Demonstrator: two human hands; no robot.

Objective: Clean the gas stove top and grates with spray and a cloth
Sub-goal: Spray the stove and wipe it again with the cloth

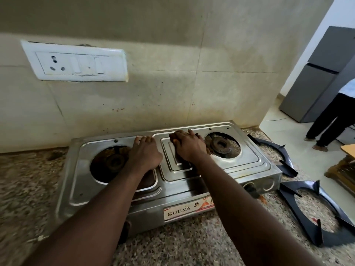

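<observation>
Speckled granite counter [172, 244] bears glossy steel stove [221, 166], grates [315, 214] off.

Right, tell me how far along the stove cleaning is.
Done: both grates, one and the other, are off and lie on the granite counter right of the stove. In hand: the left hand and right hand press flat on the steel top between the burners; no cloth or spray shows. Left: wiping the top and cleaning and refitting the grates.

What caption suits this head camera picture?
Both hands pressed on steel stove top, grates set aside.
</observation>
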